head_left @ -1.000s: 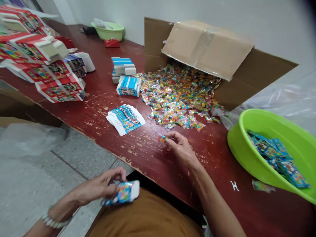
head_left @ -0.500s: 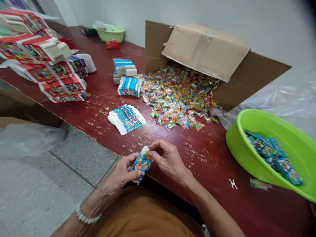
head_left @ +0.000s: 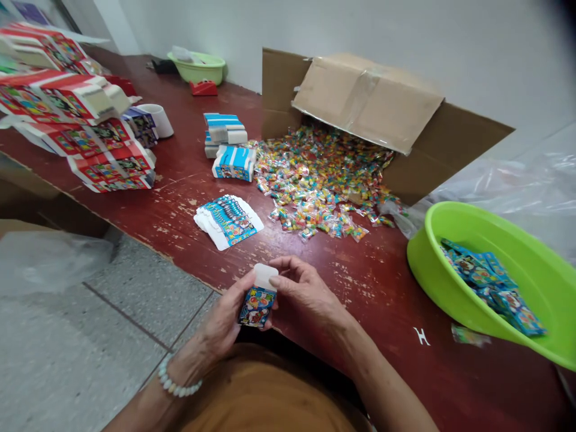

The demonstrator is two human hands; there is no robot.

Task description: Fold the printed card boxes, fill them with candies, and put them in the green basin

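At the near edge of the desk [head_left: 396, 312], both hands meet over one small printed box [head_left: 256, 303]. Left hand [head_left: 222, 324] has its grip clamped round the box's lower body, thumb on the front face. Right hand [head_left: 306, 294] has fingertips pinched together on the white top flap [head_left: 264, 276], which stands open and upright. Box is held upright, just over the desk's near edge, above the lap. White bead bracelet [head_left: 177, 384] on the left wrist.

Just beyond the hands, a fanned stack of flat blue box blanks [head_left: 228, 219] lies on the worn red surface. Toward the right edge, a lime-green basin [head_left: 432, 264] holds finished blue boxes [head_left: 490, 282]; one loose candy packet [head_left: 468, 336] lies beside it near the edge.

Mid-desk, a spread of small wrapped candies [head_left: 319, 180] spills from a cardboard carton [head_left: 405, 120] lying on its side. Left of the candies, bundles of blue-and-white cartons [head_left: 229, 147]. At the left edge, a tumbled pile of red display boxes [head_left: 76, 120], a white cup [head_left: 157, 119] beside it.

Far corner: a pale green bowl [head_left: 198, 66], a red tape dispenser [head_left: 203, 89] just in front of it.
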